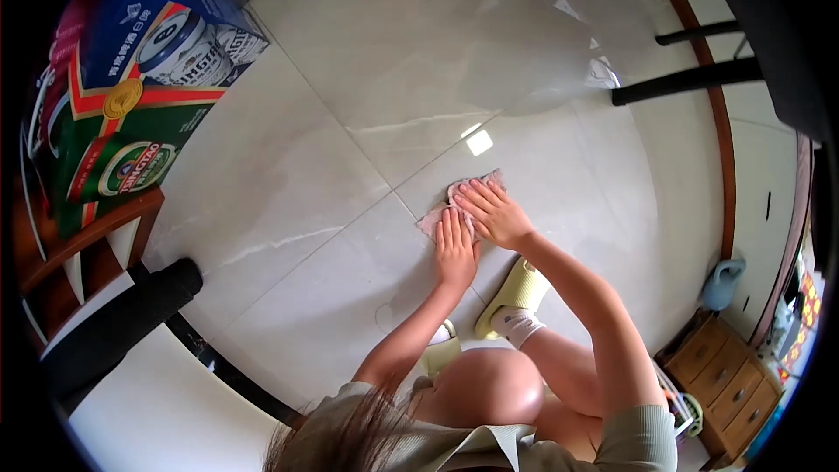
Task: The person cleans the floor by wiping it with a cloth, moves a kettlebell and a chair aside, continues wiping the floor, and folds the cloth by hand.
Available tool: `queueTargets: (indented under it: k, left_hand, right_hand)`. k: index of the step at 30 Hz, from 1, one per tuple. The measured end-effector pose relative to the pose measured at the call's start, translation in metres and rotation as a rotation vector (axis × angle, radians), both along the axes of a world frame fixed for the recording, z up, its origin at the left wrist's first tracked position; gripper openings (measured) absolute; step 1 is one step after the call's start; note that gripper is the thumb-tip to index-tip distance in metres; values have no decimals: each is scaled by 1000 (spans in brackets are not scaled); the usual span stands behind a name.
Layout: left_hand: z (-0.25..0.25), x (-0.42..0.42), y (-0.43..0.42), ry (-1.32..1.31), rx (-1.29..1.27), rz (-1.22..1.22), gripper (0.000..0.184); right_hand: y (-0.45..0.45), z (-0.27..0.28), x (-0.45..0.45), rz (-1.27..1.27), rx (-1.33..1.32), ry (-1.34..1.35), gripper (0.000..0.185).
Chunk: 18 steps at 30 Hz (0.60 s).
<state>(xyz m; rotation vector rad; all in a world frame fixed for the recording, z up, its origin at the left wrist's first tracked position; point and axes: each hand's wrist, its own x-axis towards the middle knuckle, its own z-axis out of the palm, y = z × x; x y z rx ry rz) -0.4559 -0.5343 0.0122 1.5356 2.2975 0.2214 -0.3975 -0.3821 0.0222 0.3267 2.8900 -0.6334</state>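
A pinkish cleaning cloth lies spread on the glossy tiled floor, partly covered by both hands. My left hand rests flat on the cloth's near left part, fingers stretched out and pointing away from me. Just up and to the right, my right hand presses flat on the far part, its fingers extended toward the upper left. The two hands are close together. Cloth edges show beside and beyond the fingers, while its middle is hidden beneath them.
Beer boxes stand on a wooden shelf unit at left, above a black-and-white chair. Dark chair legs reach in at upper right. A small wooden drawer cabinet is at lower right. Yellow-green slippers are on my feet.
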Motion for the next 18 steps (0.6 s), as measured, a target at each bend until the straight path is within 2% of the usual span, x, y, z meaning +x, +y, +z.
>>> queueTargets:
  k: [2,6,9,12,15,16,18]
  left_hand:
    - [3,4,-3,-14,41,19,67]
    - [9,-4,-3,-52,131,11,62]
    - [10,-13,-6,-150,199,91,61]
    - [12,-17,-5,-196,175,169,63]
    - [-8,-14,-4,80,7,100,63]
    - [-5,-15,-5,397,-85,-69,64]
    - [-4,-19,-6,223,-75,-57,64]
  right_hand:
    - [-6,1,12,-32,-22,-13,57]
    - [-9,26,6,-28,154,-8,57]
    - [-23,29,9,-114,134,67,58]
    - [-51,21,17,-249,130,11,61]
    - [-59,3,-2,-438,134,54,62]
    - [-63,4,-11,-496,101,75,62]
    - [-68,2,-22,-601,37,134,63]
